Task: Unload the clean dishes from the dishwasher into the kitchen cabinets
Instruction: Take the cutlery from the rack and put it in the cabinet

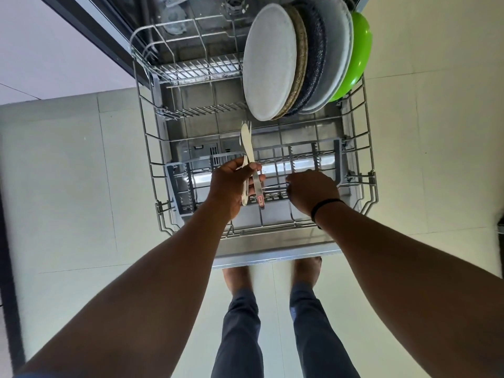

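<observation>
Lower dishwasher rack [368, 148], grey wire, drawn out over the open door [272, 255], holding at its far right a row of plates on edge: a pale grey plate [268, 64] nearest, then a tan one [299, 64], a dark speckled one [316, 61], a larger grey one [336, 55] and a bright green one [361, 47] at the back. Left hand [231, 184] grips a bundle of steel cutlery [249, 165], tines pointing away, above the grey cutlery basket [180, 184]; right hand [311, 190], a black band [324, 204] on its wrist, is curled down into that basket, fingers hidden. Below the door, bare feet [306, 271] and blue trousers [240, 336] on a pale tiled floor [81, 186].
</observation>
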